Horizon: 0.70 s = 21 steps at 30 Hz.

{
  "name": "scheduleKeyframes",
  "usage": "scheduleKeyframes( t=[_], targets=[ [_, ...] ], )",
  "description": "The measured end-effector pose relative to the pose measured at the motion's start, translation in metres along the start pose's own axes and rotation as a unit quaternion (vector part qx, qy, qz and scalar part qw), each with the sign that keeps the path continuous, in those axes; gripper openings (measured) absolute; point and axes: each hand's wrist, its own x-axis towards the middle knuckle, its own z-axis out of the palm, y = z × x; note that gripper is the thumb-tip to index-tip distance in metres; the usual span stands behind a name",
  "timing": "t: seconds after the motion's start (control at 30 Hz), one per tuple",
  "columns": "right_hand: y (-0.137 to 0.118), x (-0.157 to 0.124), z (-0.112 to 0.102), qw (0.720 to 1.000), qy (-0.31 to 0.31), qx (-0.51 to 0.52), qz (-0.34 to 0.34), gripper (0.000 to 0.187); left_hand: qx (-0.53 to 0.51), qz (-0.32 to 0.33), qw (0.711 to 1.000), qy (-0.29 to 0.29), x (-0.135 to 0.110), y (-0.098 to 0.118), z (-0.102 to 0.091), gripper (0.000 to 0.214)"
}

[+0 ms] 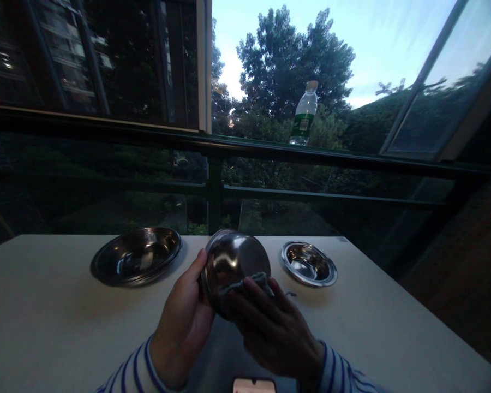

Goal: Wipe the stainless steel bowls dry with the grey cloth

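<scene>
Steel bowl (239, 254) clamped near its rim by left hand (186, 314), over table (41, 327); cloth (262, 280) gripped against its outside by right hand (276, 327), lower wall partly hidden. Flanked by wide basin (139, 256), left; small dish (309, 265), right.

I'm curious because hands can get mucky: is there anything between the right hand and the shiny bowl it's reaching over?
Yes, a crumpled cloth sits between the right hand and the outside of the bowl. Nothing visible comes between the left hand and the bowl.
</scene>
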Motion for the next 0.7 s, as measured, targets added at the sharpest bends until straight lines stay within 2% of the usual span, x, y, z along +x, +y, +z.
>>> scheduleKeyframes(
  t=[0.1,0.27,0.33,0.7],
  targets=[
    [0.000,-0.004,0.004,1.000,0.008,-0.004,-0.007,0.048,-0.001,0.019,1.000,0.006,0.000,0.001,0.001,0.029],
    [-0.003,-0.001,0.000,1.000,0.012,0.001,-0.022,0.044,0.004,-0.067,0.997,-0.042,-0.004,-0.012,-0.001,0.031],
    [-0.003,0.002,-0.004,1.000,0.008,-0.005,-0.023,0.044,0.002,-0.079,0.995,-0.053,-0.007,-0.016,-0.003,0.030],
    [0.001,0.012,-0.017,1.000,0.010,0.014,0.026,0.044,0.036,-0.048,0.993,-0.106,-0.012,-0.028,-0.005,0.029]
  ],
)
